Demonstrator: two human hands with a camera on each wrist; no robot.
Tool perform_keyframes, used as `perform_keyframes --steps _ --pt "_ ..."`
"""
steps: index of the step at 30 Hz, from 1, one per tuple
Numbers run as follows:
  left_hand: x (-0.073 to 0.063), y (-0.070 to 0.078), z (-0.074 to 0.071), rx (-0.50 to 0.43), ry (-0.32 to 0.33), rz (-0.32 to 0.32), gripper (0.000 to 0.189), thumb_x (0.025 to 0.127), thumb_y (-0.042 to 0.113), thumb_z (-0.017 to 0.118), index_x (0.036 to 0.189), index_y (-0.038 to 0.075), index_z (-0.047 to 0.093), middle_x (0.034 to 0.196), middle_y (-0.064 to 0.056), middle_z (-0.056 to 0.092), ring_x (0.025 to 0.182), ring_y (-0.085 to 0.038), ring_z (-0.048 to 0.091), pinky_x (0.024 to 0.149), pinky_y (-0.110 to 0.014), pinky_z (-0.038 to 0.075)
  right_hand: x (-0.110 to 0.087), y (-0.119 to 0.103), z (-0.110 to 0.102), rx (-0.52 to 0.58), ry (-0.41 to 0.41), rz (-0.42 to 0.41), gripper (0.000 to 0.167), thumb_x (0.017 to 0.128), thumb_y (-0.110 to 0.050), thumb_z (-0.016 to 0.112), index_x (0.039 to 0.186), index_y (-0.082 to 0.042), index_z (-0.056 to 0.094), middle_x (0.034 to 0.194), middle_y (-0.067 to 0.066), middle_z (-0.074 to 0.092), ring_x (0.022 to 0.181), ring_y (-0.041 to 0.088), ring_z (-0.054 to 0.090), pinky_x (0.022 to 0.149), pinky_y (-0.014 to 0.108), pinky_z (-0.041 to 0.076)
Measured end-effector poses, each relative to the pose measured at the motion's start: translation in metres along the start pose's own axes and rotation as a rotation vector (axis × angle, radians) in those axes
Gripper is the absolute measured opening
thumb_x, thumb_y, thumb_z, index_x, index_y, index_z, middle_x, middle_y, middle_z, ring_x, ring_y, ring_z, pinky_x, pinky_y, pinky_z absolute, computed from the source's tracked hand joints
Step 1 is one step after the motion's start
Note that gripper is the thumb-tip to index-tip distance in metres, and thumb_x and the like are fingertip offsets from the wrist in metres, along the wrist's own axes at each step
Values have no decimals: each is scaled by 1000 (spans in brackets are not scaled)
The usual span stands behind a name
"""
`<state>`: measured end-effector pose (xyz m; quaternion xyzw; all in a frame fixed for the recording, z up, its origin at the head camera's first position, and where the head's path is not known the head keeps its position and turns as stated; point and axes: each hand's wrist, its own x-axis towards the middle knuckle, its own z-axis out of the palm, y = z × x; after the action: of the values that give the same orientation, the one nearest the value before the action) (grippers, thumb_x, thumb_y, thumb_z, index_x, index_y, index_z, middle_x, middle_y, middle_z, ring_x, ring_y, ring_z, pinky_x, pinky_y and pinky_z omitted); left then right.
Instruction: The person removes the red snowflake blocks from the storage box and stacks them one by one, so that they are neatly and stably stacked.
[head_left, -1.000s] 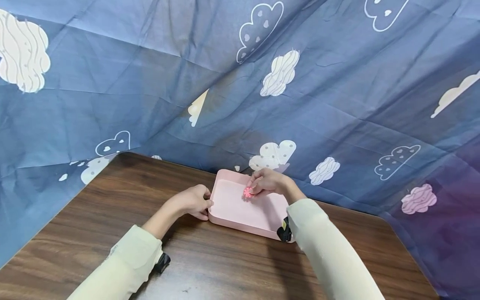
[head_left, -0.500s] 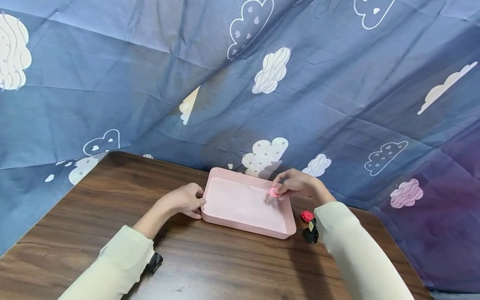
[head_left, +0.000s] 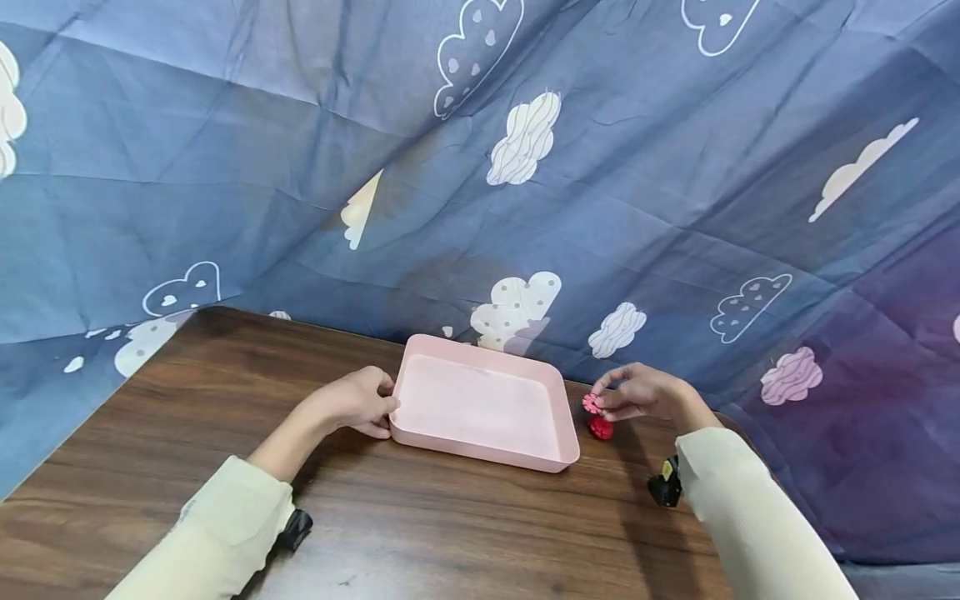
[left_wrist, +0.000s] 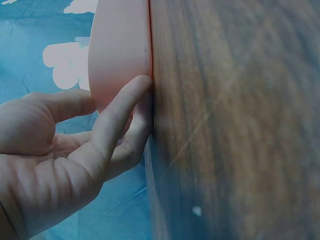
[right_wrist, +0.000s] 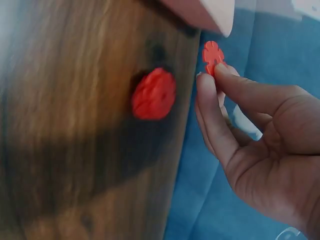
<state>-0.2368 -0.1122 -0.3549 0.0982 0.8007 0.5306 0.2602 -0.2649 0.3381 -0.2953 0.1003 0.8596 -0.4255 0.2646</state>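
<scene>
My right hand pinches a red snowflake building disc between thumb and fingertips. It holds the disc just above a pile of red discs on the table, to the right of the pink tray. How many discs the pile has cannot be told. My left hand grips the tray's left wall, its thumb at the rim and its fingers low against the outer side, as the left wrist view shows. Nothing lies inside the tray.
The brown wooden table carries the tray near its back edge. Behind it hangs a blue cloth printed with clouds, close to the tray's far side.
My right hand has carried the red disc from over the tray rightward, past its right wall, to the pile. The left hand stays at the tray. The head view has shifted slightly.
</scene>
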Motion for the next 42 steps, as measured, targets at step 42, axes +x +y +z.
perform_keyframes --steps 42 --pt "-2 -4 -6 -25 -14 24 40 109 -1 50 144 -19 45 112 -25 64 88 -22 68 80 -32 70 -42 36 36 -421 271 -306 50 105 -20 70 141 11 55 116 27 69 98 34 72 72 44 68"
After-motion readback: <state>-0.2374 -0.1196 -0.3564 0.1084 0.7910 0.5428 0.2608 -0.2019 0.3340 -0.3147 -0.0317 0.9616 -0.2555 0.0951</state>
